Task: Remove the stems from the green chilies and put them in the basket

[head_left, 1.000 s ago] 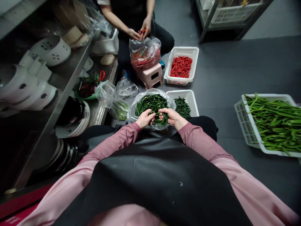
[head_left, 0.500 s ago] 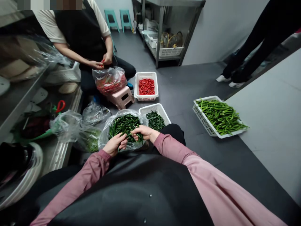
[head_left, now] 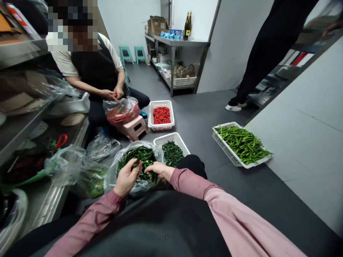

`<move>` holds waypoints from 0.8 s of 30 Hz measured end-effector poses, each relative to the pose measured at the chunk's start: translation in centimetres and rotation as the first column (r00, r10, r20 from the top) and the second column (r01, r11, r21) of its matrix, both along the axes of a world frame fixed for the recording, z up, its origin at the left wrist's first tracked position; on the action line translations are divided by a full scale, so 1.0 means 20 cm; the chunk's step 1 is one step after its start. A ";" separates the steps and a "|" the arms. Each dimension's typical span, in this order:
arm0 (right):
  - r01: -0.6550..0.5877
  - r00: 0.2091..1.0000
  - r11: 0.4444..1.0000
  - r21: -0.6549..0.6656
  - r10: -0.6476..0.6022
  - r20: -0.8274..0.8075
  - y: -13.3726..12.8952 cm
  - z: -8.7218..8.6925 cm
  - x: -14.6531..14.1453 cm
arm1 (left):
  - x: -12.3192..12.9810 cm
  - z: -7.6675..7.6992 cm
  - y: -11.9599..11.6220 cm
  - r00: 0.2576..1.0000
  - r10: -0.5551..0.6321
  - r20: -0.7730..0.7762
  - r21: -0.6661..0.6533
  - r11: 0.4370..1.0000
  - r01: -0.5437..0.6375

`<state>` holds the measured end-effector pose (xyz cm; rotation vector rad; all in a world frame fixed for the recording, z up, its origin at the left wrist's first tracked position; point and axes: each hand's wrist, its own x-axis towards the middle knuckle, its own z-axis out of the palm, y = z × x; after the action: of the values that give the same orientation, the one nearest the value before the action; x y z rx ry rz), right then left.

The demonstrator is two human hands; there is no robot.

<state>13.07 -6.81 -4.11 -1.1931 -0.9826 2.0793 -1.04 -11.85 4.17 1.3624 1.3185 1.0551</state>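
Observation:
My left hand [head_left: 128, 177] is closed on dark green chillies above an open clear plastic bag [head_left: 110, 178] full of the same chillies. Close beside it, my right hand [head_left: 158, 169] has its fingers wrapped round several green chillies [head_left: 153, 176] at the bag's right side. Behind my right wrist is a white basket [head_left: 184, 145] part-filled with small dark green chillies [head_left: 172, 152]. Farther back stands a white basket [head_left: 173, 119] of red chillies [head_left: 161, 115].
A seated person [head_left: 91, 67] handles red chillies over a bag on a pink stool [head_left: 134, 128]. A basket [head_left: 227, 151] of long green peppers lies at the right, near a standing person's legs [head_left: 252, 67]. Shelving [head_left: 50, 203] lines the left; a steel table [head_left: 174, 43] stands behind.
The view has tilted up, so the floor items sit lower and the table top shows. My left hand has drawn slightly back from my right. The standing person's feet appear farther left.

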 end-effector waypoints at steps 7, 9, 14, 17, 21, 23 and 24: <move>0.223 0.971 0.963 0.151 -0.232 0.049 0.04 0.05 0.01 | 0.03 -0.08 0.09 0.913 0.268 0.307 -0.403 0.906 -0.130; 0.255 0.965 0.959 0.126 -0.245 -0.095 0.05 0.07 0.01 | 0.04 -0.14 0.09 0.904 0.296 0.309 -0.427 0.892 -0.146; 0.045 0.950 0.998 0.034 -0.033 -0.311 0.02 0.12 0.00 | 0.11 -0.20 0.09 0.957 0.248 0.151 -0.352 0.918 -0.183; 0.155 0.939 0.983 -0.104 -0.179 -0.294 0.04 0.13 0.01 | 0.11 -0.19 0.12 0.965 0.233 0.118 -0.356 0.917 -0.178; 0.319 0.907 0.933 -0.168 -0.351 -0.232 0.09 0.14 0.06 | 0.04 -0.18 0.14 0.986 0.114 -0.120 -0.353 0.924 -0.150; 0.255 0.937 0.959 -0.124 -0.277 -0.214 0.10 0.15 0.08 | 0.02 -0.20 0.13 0.971 -0.048 -0.233 -0.374 0.926 -0.044; 0.221 0.948 0.970 -0.100 -0.238 -0.210 0.10 0.15 0.09 | 0.01 -0.21 0.13 0.959 -0.122 -0.256 -0.394 0.919 0.012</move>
<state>14.95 -4.89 -1.12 -1.0316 -0.6358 2.0229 -0.77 -9.35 -0.04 1.2661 1.5747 0.5240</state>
